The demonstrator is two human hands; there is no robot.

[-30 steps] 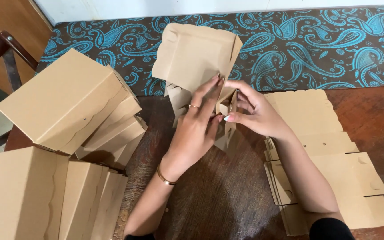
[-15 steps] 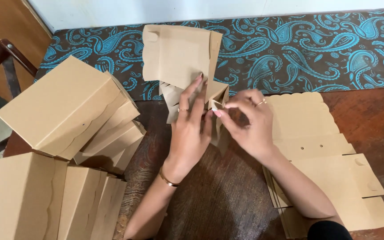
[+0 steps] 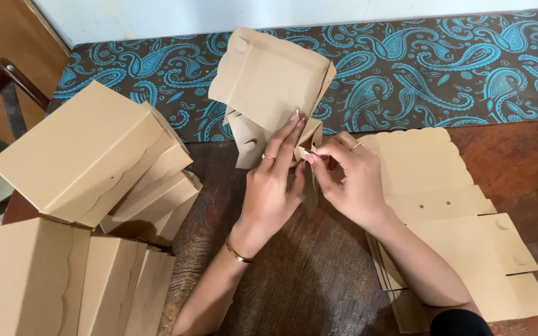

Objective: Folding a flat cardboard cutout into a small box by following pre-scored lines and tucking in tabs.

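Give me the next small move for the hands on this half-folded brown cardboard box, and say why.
Probably press the side flap inward: the left hand and right hand pinch one edge of the half-folded brown cardboard box, whose panels stand unclosed.

The half-folded cardboard box (image 3: pixel 275 81) now tilts with its top panel swung leftward and its corner lifted higher. The right hand (image 3: pixel 350 180) has slid in beside the left hand (image 3: pixel 272 186), both pinching 1 small flap together.
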